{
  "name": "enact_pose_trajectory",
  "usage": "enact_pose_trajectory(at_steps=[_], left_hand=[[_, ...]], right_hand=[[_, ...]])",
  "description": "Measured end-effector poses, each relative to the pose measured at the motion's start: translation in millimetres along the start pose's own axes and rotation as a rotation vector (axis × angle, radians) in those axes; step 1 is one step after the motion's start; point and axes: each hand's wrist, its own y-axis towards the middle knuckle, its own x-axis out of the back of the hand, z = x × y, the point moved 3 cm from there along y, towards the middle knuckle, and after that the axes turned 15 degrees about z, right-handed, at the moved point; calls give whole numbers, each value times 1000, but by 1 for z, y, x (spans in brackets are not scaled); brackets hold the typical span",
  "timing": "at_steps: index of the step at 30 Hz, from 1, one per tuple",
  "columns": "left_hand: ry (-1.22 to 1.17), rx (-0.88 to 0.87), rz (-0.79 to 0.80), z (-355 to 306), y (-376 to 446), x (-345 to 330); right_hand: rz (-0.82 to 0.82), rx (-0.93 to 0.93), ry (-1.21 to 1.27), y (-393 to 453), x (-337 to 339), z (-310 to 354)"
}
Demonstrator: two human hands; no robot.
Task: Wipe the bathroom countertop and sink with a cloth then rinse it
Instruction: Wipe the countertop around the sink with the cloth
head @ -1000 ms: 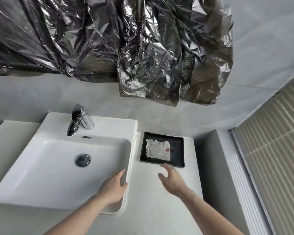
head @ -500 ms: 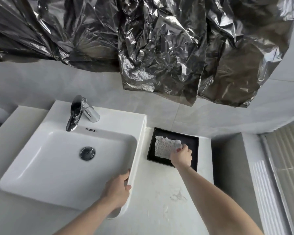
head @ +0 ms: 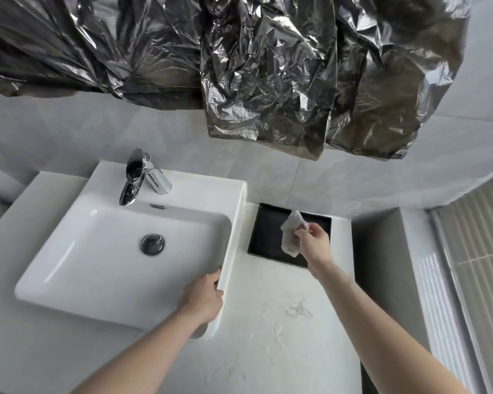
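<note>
The white rectangular ceramic sink (head: 103, 263) sits on the pale grey stone table (head: 273, 331), with a chrome lever faucet (head: 134, 177) at its back edge and a round chrome drain plug (head: 152, 244) in the basin. The left hand (head: 204, 298) grips the right rim of the sink near its front corner, fingers curled over the edge into the basin and thumb on the outer side. Just right of the sink, a flat black rectangular tray (head: 268, 237) lies on the table against the wall. The right hand (head: 315, 241) is above this tray, fingers closed on a small crumpled white cloth (head: 292, 233), which hangs clear of the tray surface. Faint smears mark the table right of the sink's front corner. Crinkled dark plastic sheeting (head: 254, 66) hangs above the sink.
</note>
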Motion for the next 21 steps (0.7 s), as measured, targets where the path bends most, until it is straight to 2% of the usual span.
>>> enact_pose_trajectory(at_steps=[2, 5, 7, 10, 13, 15, 18, 20, 21], left_hand=[[12, 14, -3, -1, -1, -1], [22, 41, -16, -4, -5, -3], [43, 53, -25, -6, -7, -4], [63, 61, -38, -10, -11, -4], [50, 53, -95, -14, -24, -5], [52, -14, -197, -14, -43, -7], [131, -276, -392, -2, -84, -20], [172, -376, -395, 15, -112, -39], [182, -367, -356, 27, -122, -50]], right_hand=[[-24, 27, 95, -30, 19, -8], [-144, -22, 133, -74, 50, -43], [-208, -133, -30, -98, 65, -83], [-192, -294, -346, -122, 76, -143], [-173, -262, -585, -130, 74, -174], [-163, -212, -727, -128, 69, -177], [-85, -114, -953, -117, 61, -168], [-23, -165, -1017, -112, 54, -159], [-6, -202, -1025, -107, 50, -158]])
